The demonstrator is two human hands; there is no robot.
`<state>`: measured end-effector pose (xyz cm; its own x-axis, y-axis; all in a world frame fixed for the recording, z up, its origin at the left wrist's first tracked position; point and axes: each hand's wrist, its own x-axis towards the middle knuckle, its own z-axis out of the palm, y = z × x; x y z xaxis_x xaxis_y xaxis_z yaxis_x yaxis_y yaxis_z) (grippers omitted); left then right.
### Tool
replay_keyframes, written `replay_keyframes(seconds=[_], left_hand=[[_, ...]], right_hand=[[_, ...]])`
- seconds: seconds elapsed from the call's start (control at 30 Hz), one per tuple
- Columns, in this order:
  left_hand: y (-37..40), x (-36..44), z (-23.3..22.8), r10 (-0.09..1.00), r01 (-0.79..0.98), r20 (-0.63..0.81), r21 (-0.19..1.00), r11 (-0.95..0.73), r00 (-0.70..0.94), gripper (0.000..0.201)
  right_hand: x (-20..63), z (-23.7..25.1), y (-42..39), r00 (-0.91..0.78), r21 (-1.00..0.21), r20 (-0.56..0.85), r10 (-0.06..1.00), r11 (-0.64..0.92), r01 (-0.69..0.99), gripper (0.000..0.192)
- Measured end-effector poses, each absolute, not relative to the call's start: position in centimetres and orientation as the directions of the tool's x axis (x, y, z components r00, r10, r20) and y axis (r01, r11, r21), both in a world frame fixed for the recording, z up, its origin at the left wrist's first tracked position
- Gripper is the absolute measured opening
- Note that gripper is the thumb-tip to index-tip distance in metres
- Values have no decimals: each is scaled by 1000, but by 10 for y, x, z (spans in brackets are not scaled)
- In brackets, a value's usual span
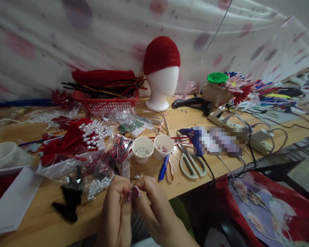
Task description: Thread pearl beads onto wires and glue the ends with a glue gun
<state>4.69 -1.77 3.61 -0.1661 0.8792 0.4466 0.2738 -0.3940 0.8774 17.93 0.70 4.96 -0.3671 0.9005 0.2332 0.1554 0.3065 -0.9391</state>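
Left hand: at 6 o'clock near the table edge, fingertips pinched against those of the right; what sits between them is too small to tell
Right hand: just beside the left, thumb and forefinger pinched shut, touching the left fingertips
Pearl beads: in a clear bag at 10 o'clock from the hands, near them
Cups: two small white ones side by side at 12 o'clock from the hands, one with beads in it
Pen: blue, at 1 o'clock from the hands
Scissors: at 2 o'clock, beyond the pen
Foam head: far at 12 o'clock, wearing a red cap
Basket: red, at 11 o'clock
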Motion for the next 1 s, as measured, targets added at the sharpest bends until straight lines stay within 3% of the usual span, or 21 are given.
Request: replay_keyframes(seconds=[0.23, 0.53, 0.7, 0.9, 1.0], left_hand=[[-20, 62, 47, 869, 177, 333, 942, -286, -365, 25], [-14, 55, 33, 874, -47, 216, 964, -262, -434, 29], [-14, 61, 37, 831, 88, 282, 958, -274, -480, 31], [-8, 41, 42, 861, 147, 343, 939, -310, -375, 29], [-6, 29, 43, 876, 147, 349, 937, -317, -334, 29]], right_hand=[[177, 54, 11, -369, -910, 257, 893, 352, 218, 24], [172, 46, 5, -292, -910, 331, 897, 385, 152, 28], [169, 44, 9, -291, -863, 403, 868, 466, 195, 20], [178, 61, 15, -416, -894, 323, 850, 418, 161, 17], [181, 66, 16, -457, -948, 249, 854, 311, 65, 30]])
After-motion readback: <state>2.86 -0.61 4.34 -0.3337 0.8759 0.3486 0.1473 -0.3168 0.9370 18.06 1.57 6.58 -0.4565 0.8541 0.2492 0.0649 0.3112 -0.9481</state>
